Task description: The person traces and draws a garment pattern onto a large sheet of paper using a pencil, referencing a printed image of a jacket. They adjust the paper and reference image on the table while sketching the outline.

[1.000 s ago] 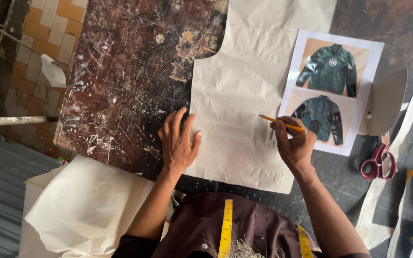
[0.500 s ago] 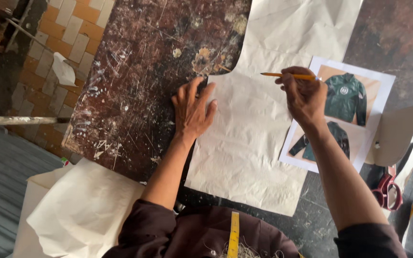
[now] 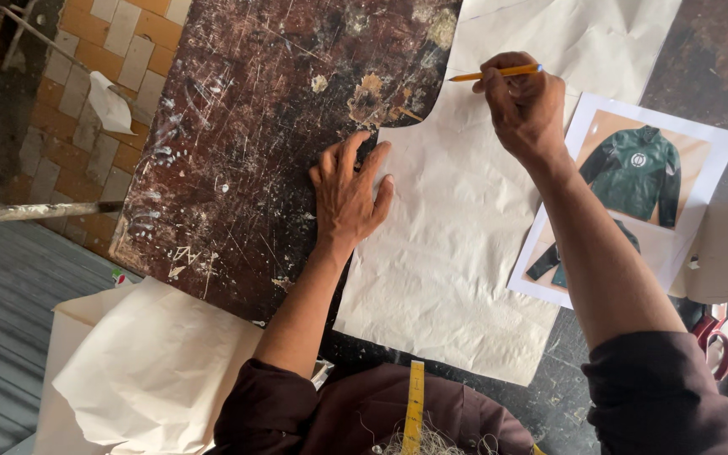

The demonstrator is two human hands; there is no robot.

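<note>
Tiled floor (image 3: 86, 84): orange and cream squares at the far left of my view, with a crumpled white scrap (image 3: 111, 103) lying on them.
Metal rod (image 3: 40, 211): a pale bar reaching in from the left edge, stopping just short of the table.
Loose paper heap (image 3: 153, 371): cream sheets folded over one another at lower left, below the table's near edge.
Table (image 3: 246, 135): dark wood, scratched and flecked with old paint — it carries everything I am working on.
Left hand (image 3: 349, 192): lying flat, fingers spread apart, palm on the bare wood and fingertips pressing the left edge of the pattern paper.
Measuring tape (image 3: 414, 409): a yellow strip hanging at my chest, bottom centre.
Pattern paper (image 3: 457, 253): a large cream sheet cut with a curved notch at its upper left, lying flat between my two hands.
Right hand (image 3: 526, 105): fingers closed tight round a yellow pencil (image 3: 492, 74), tip pointing left over the paper's upper part, near the curve.
Reference print (image 3: 634, 194): a white sheet picturing a dark green jacket — it sits just right of the pattern paper, partly under my right forearm.
Scissors (image 3: 714, 341): red handles, far right, mostly hidden.
</note>
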